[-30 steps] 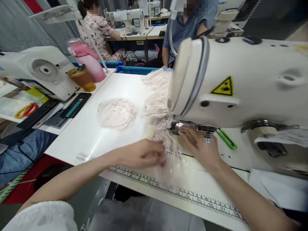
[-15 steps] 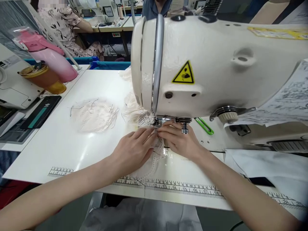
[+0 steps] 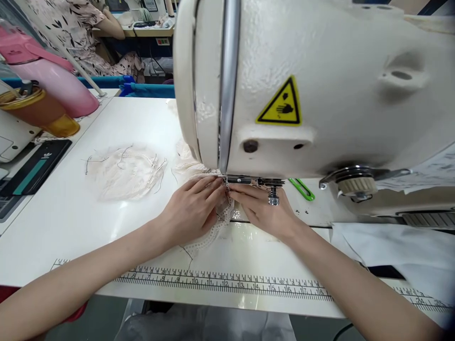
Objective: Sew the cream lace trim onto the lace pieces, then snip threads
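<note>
A white sewing machine (image 3: 277, 57) fills the upper right of the head view. Cream lace fabric (image 3: 213, 234) runs under its needle area and hangs toward the table's front edge. My left hand (image 3: 192, 208) lies on the lace just left of the presser foot, its fingers pressed together on the cloth. On the right, my right hand (image 3: 265, 208) pinches the lace edge beside the foot, its fingertips partly hidden by the machine head. The needle itself is hidden. A round cream lace piece (image 3: 126, 173) with loose dark threads lies on the table to the left.
Green thread snips (image 3: 301, 189) lie behind my right hand. White cloth (image 3: 384, 251) is at the right. A pink bottle (image 3: 53, 80), an amber cup (image 3: 42, 111) and a black phone-like item (image 3: 37, 166) stand or lie at the left. A person in patterned clothes sits beyond.
The view has moved closer to the machine, which looks larger. The front part of the lace has swung a little left and curves more. Both hands remain at the needle area.
</note>
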`<state>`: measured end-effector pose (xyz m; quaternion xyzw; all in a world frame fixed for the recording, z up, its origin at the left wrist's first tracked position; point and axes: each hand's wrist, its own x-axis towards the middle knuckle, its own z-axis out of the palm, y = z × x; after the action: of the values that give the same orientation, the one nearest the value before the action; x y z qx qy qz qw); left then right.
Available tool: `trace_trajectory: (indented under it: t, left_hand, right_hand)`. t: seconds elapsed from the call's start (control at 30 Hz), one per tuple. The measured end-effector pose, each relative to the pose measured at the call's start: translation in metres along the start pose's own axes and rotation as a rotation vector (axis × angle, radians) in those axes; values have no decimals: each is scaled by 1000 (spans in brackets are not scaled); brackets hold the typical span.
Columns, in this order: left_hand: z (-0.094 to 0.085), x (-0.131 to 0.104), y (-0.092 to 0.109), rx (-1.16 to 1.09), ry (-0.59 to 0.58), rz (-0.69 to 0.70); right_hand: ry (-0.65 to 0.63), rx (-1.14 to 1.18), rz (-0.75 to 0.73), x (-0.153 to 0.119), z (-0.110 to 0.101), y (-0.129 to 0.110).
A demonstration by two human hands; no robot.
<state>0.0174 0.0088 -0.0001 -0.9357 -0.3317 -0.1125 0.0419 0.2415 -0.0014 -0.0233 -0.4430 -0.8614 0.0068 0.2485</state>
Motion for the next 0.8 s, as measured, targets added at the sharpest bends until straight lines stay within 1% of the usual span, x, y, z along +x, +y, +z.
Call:
trace_trajectory:
  t: [0.1, 0.23, 0.4, 0.53, 0.67, 0.8]
  left_hand:
    - [0, 1, -1, -4, -1, -2]
    - [0, 0, -1, 9, 5, -2]
    - [2, -1, -1, 9, 10, -2]
    - [2, 0, 0, 8, 5, -10]
    - [2, 0, 0, 15, 2, -13]
    - [3, -1, -2, 13, 9, -21]
  right_hand:
    - [-3, -12, 52, 0, -2, -3]
    - [-53, -24, 95, 3, -3, -6]
    - [-109, 50, 193, 7, -6, -9]
    - [-187, 97, 275, 13, -10, -11]
    - [-204, 137, 261, 15, -12, -11]
    - [-176, 91, 181, 11, -9, -7]
